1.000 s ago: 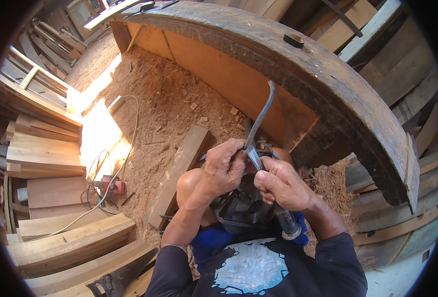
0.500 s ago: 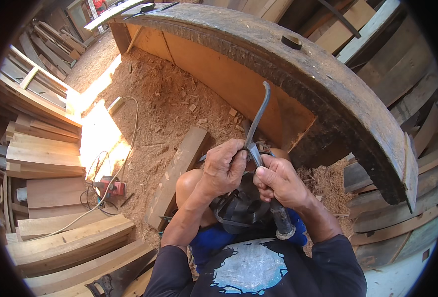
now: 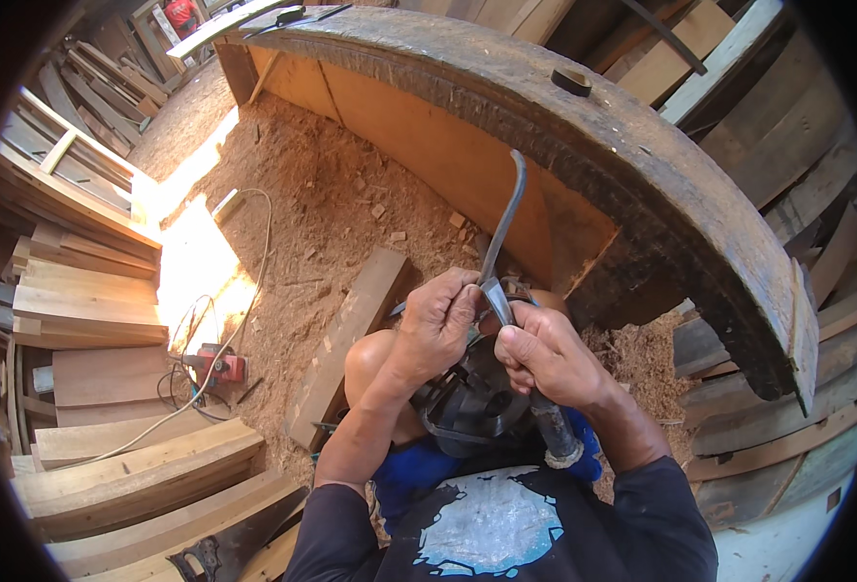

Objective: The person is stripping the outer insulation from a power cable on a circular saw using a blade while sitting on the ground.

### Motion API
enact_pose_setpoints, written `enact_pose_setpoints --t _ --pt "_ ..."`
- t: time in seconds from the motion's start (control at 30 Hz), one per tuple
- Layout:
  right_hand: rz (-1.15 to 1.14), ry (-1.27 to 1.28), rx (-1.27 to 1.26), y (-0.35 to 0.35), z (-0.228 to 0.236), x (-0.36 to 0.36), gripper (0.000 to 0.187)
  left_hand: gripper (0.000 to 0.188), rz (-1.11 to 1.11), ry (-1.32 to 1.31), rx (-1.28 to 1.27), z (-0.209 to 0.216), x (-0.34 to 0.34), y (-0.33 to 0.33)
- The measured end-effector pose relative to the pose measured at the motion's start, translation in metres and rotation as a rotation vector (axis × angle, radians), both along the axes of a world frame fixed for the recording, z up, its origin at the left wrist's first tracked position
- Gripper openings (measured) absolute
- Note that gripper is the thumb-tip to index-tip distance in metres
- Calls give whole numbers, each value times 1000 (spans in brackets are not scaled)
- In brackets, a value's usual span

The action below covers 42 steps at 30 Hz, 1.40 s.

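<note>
My right hand (image 3: 553,357) is closed around a chisel-like tool, with its dark handle (image 3: 551,427) running down toward my lap and ending in a pale, worn butt. The tool's flat metal blade (image 3: 495,301) shows above my right thumb. Pinched closed beside the blade tip, my left hand (image 3: 436,328) is at the lower end of a long, curved, dark grey strip (image 3: 507,209). That strip rises away from me; its exact kind is unclear, and my fingers hide where it meets the blade. Between my knees sits a black object (image 3: 472,412), partly hidden by my hands.
A large curved wooden piece (image 3: 642,160) arches ahead and right, with a dark roll (image 3: 571,81) on top. Left are a wooden beam (image 3: 351,339), a red power tool (image 3: 223,367) with a cord, stacked boards (image 3: 147,470) and a handsaw (image 3: 201,561). Wood shavings cover the ground.
The strip's upper end has shifted slightly up and left. The handle's butt has moved a little right, and more of the black object shows. Both hands keep their grips.
</note>
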State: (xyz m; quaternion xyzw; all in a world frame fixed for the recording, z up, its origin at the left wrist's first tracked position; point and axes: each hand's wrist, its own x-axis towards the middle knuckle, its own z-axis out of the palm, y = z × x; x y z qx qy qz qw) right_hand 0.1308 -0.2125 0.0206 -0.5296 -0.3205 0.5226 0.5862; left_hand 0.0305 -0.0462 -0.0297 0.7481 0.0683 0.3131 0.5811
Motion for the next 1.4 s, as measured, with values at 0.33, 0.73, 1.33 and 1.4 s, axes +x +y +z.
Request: enact_pose_setpoints --t 0.33,0.73,1.33,1.4 --pt "15 43 15 1 -2 3 30 7 28 0 192 9 -1 1" --pt "48 143 23 2 -5 10 32 11 -49 -25 -41 3 -1 -1" --pt "-248 -728 14 42 42 43 33 9 15 11 -161 -11 7 1" --pt "-257 -724 59 46 38 44 33 8 1 62 -87 -1 3 0"
